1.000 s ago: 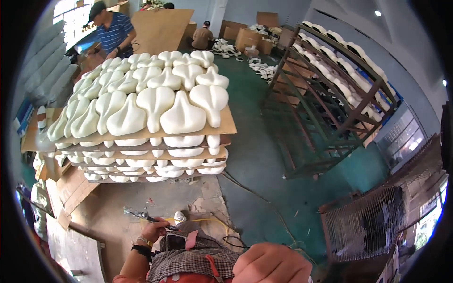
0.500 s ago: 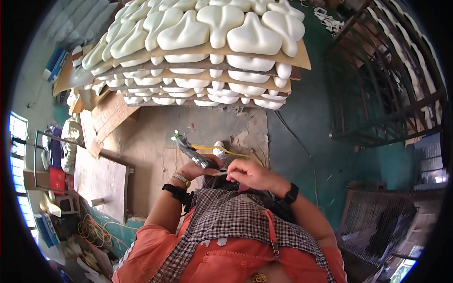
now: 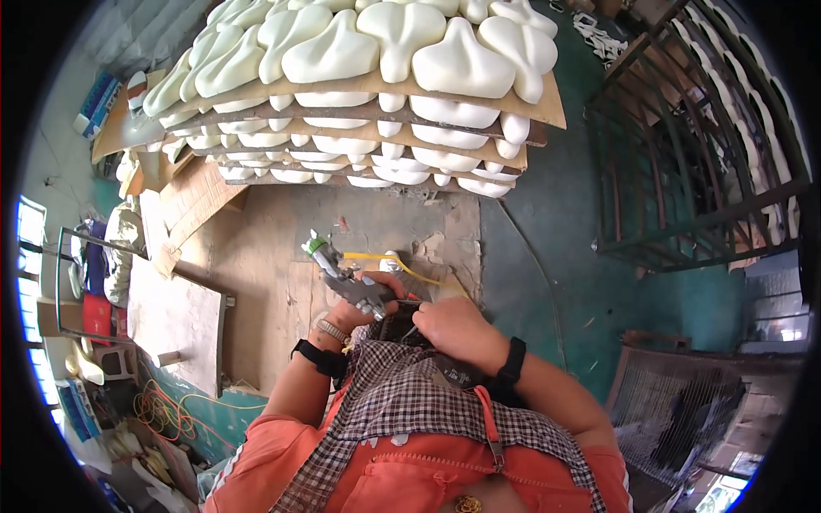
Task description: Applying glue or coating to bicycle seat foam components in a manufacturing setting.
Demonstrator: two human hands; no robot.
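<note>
A grey metal spray gun (image 3: pixel 345 282) with a green-ringed nozzle points up and left. My left hand (image 3: pixel 352 312) is closed around it, its fingers wrapped about the grip, and a yellow hose (image 3: pixel 368 256) runs behind toward the right. Beside it, close to my lap, my right hand (image 3: pixel 457 327) is closed, thumb and fingers pinched together. A thin, light-coloured bit shows at those fingertips, too small to name. Dark cloth lies just beneath both hands, above my checked apron (image 3: pixel 393 389).
Ahead stands a stack of boards (image 3: pixel 342 90) loaded with white, saddle-shaped foam pieces (image 3: pixel 462 60). Dark metal racks (image 3: pixel 684 162) stand at the right, with a wire-fronted frame (image 3: pixel 676 402) nearer me. A wooden panel (image 3: pixel 180 329), cardboard and orange hoses (image 3: pixel 167 410) lie at the left.
The spray gun has tipped and turned slightly, its nozzle shifting left and more of its body showing. My right hand has moved a little right and turned, its back now upward.
</note>
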